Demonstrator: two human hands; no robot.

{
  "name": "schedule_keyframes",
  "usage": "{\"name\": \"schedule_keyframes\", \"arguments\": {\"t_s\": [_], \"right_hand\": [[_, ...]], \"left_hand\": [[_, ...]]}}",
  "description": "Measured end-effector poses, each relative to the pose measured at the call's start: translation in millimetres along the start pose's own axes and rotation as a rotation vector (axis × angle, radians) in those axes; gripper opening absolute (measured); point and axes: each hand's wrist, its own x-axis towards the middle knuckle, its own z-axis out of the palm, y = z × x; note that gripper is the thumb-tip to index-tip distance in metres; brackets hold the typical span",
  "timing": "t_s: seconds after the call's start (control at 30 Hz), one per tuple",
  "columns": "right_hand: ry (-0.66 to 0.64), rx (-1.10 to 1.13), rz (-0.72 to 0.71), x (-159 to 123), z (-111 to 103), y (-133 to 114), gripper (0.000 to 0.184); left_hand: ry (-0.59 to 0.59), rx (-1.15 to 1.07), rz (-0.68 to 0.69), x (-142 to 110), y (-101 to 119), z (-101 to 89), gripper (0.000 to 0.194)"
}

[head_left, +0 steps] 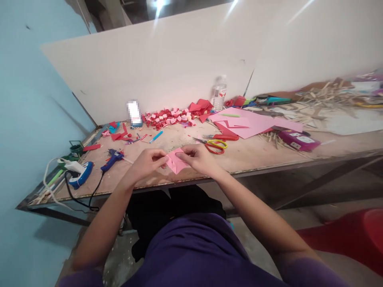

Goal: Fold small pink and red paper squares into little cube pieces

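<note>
A small folded piece of pink paper [176,162] is held between my two hands, close to the table's front edge. My left hand [150,161] pinches its left corner between thumb and fingers. On the opposite side, my right hand [197,157] grips the upper right part, thumb lying over the top. Creases and a folded flap show on the paper's face. Just behind my right hand lie scissors [216,146] with red and yellow handles, and beside them a red utility knife [224,137].
At left are a blue glue gun [113,158] and a blue-and-white power strip [80,175] with loose cords. Behind stand a phone [134,113], a pile of small red and pink cubes [169,117] and a plastic bottle [219,93]. Pink sheets [254,122] and a purple box [299,140] lie right.
</note>
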Motion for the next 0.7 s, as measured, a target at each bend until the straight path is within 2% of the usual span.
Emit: {"name": "schedule_keyframes", "arguments": {"t_s": [0.13,0.23,0.3,0.37,0.47,0.53,0.7], "right_hand": [[-0.055,-0.094,0.003,25,-11,15,0.047],[-0.159,-0.142,0.002,45,-15,28,0.045],[-0.148,-0.126,0.004,55,-17,33,0.049],[-0.125,-0.027,0.046,61,-17,37,0.049],[-0.097,0.208,0.220,64,-16,42,0.046],[-0.053,0.307,0.296,64,-14,46,0.048],[-0.023,0.311,0.309,63,-11,52,0.040]], "left_hand": [[-0.298,0.095,-0.013,39,5,-20.1,0.030],[-0.358,0.088,-0.023,63,-4,-25.4,0.043],[-0.325,-0.023,-0.045,72,-14,-25.4,0.040],[-0.214,-0.121,-0.055,75,-27,-23.9,0.039],[-0.098,-0.190,-0.048,75,-44,-20.0,0.046],[-0.075,-0.229,-0.054,75,-51,-17.1,0.052],[-0.050,-0.309,-0.079,78,-62,-11.2,0.060]]}}
